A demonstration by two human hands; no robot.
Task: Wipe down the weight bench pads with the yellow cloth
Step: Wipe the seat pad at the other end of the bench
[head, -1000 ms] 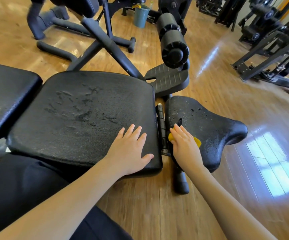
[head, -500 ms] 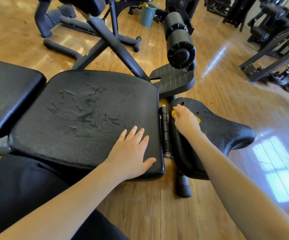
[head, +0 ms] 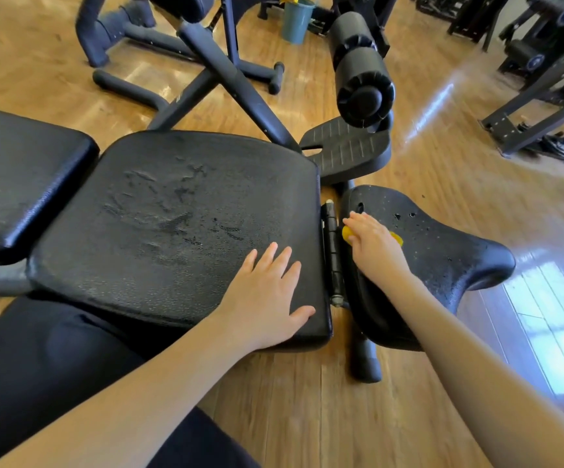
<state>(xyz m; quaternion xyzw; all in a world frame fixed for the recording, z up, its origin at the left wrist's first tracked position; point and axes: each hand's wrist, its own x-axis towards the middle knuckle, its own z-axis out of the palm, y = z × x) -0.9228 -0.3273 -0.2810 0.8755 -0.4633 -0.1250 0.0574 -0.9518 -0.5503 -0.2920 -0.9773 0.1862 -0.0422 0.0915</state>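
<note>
**Hands on the bench pads**

The left hand [head: 267,298] lies flat, fingers straight and spread, on the near right corner of the big middle pad [head: 172,224] and holds nothing. Just right of that pad, across the metal hinge [head: 333,251], the right hand [head: 373,246] presses the yellow cloth [head: 347,234] onto the small seat pad [head: 442,251]; the cloth shows only at the hand's edges, and the fingers reach forward over it. Left of the middle pad sits another black pad [head: 20,177]. Beyond the middle pad stand a footplate [head: 348,150], a foam roller [head: 361,72] and, farther off, a blue bucket [head: 295,20] on the wooden floor [head: 307,400].
</note>
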